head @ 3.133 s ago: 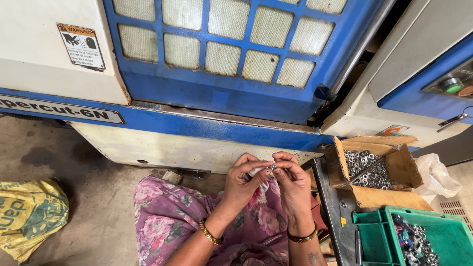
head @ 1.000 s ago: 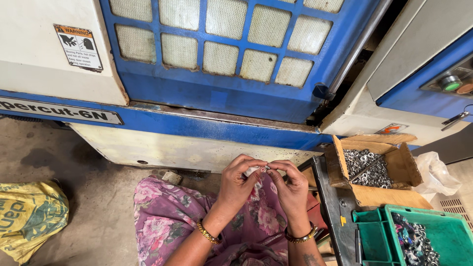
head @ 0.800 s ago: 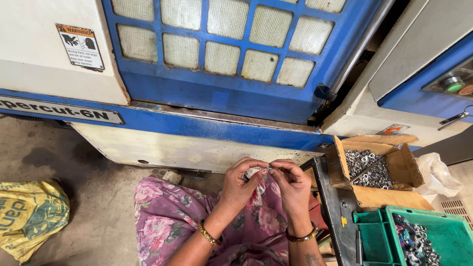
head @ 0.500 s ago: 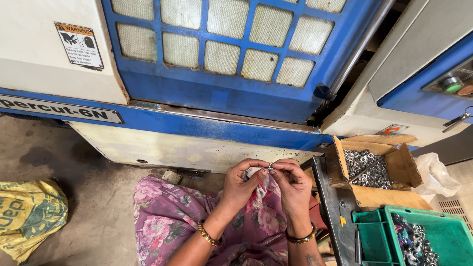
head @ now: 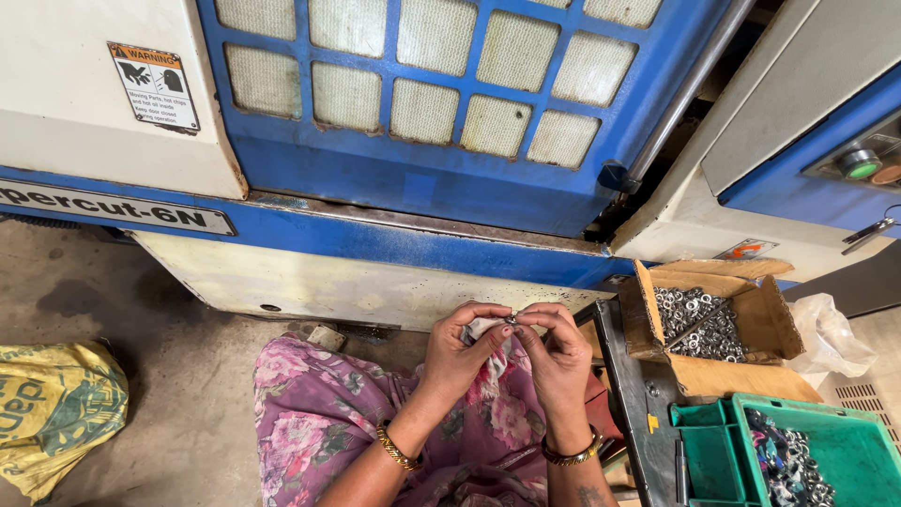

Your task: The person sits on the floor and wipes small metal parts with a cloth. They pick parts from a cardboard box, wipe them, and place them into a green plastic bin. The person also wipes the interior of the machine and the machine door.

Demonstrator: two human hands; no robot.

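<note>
Nearest the camera lay the person's lap, covered in pink and purple floral cloth [head: 319,422], with a gold bangle on each wrist. Above it the left hand [head: 457,352] and the right hand [head: 556,355] met at the fingertips, both curled and pinching one small metal ring [head: 511,320] between them, with a scrap of white cloth [head: 481,329] bunched under the left thumb. The ring was held up in front of the chest, probably so it could be seen closely and wiped; whether the cloth touched it could not be told.

Just right of the hands stood a dark metal stand [head: 648,413], its edge near the right forearm. At the near right corner sat a green plastic crate [head: 845,451] holding a heap of small metal parts, and just beyond it an open cardboard box [head: 751,319] filled with silvery rings, its flaps folded out. Both sat close to the right side, likely for easy reaching. A clear plastic bag [head: 831,333] lay crumpled beside the box.

To the near left, on the concrete floor [head: 141,319], lay a yellow woven sack [head: 56,413], well apart from the hands.

Farthest off rose the blue and cream machine [head: 422,178], its door fitted with mesh window panes, a warning sticker on the cream panel to the left and a green push button [head: 859,164] on the far right.
</note>
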